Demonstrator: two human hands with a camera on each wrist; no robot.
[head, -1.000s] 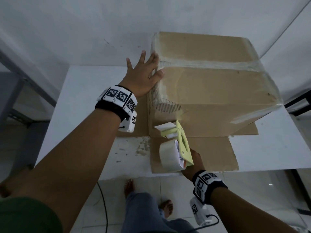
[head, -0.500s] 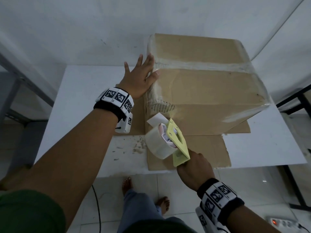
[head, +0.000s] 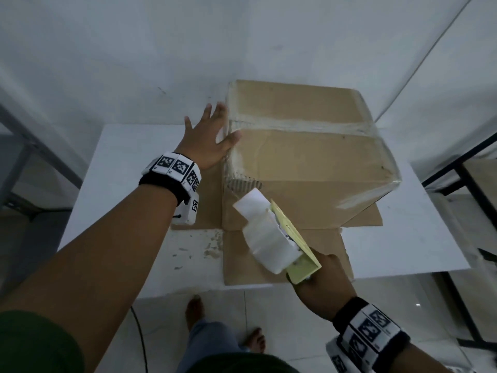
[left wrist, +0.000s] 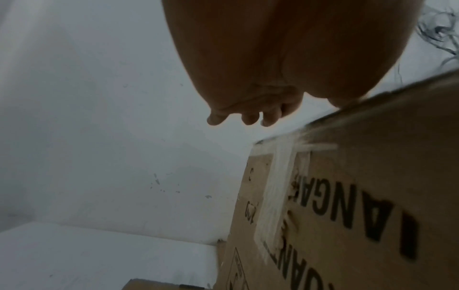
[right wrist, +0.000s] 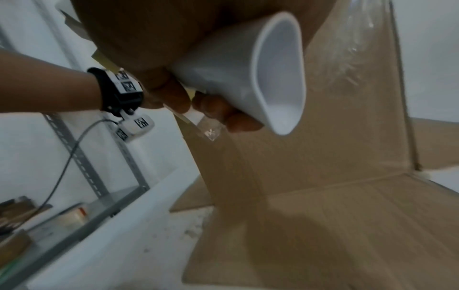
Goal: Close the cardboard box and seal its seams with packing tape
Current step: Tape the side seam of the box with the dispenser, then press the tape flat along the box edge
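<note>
2 hands show in the head view. A closed cardboard box (head: 309, 162) stands on the white worktop (head: 129, 168), toward its far middle, so whatever it holds is hidden. Clear tape runs across the top along the centre seam and wraps the left and right top edges; the near left corner is rubbed, with corrugation showing. Flat cardboard flaps (head: 317, 254) lie spread on the worktop under and in front of the box. The left hand (head: 207, 141) lies flat against the box's left side at the top edge, fingers straight and spread, thumb over the corner. The right hand (head: 322, 289), near and right, is clamped on the handle of a tape dispenser (head: 279, 238) with a yellow-green frame and a pale roll of tape; the dispenser is held in the air in front of the box, apart from it, its far end pointing at the near left corner.

From the left wrist, the left hand (left wrist: 273, 64) fills the top, its fingertips (left wrist: 250, 117) extended past the box's top edge. The cardboard box (left wrist: 360, 206) side bears black printed letters and a strip of clear tape running down from the top edge.

From the right wrist, the right hand (right wrist: 174, 64) curls round the tape dispenser (right wrist: 248, 76), whose white rounded part is nearest the camera. Behind it is the box (right wrist: 335, 117) wall, with glossy tape along its right edge, and a flap lying on the worktop (right wrist: 119, 245). A metal shelf (right wrist: 74, 215) at the left holds blurred items.
</note>
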